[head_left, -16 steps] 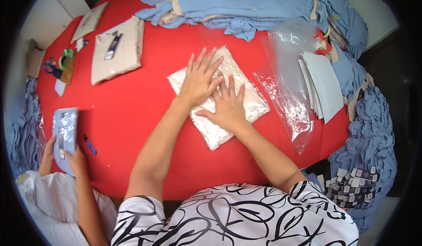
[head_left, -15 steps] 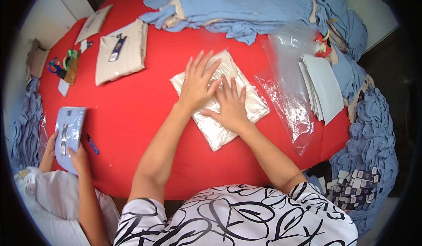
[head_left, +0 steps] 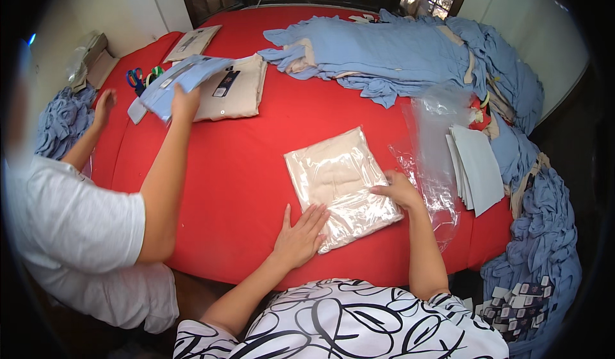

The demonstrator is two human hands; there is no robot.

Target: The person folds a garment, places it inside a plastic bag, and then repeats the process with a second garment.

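Observation:
A folded beige garment in a clear plastic bag lies slightly askew on the red-covered table in front of me. My left hand rests flat at its lower left edge, fingers spread over the shiny plastic. At the right edge of the bag my right hand is bent round the side, its thumb on top and the fingers pinching the bagged garment. The ends of those fingers are partly hidden.
Clear plastic bags and white card sheets lie to the right. Blue garments are heaped at the back. At left, a co-worker's hand holds a bagged blue garment beside a folded beige garment. Tags lie lower right.
My hands have parted from the middle of the bag to its left and right edges, and the bag has turned a little. The co-worker has carried the blue package forward, toward the beige pile.

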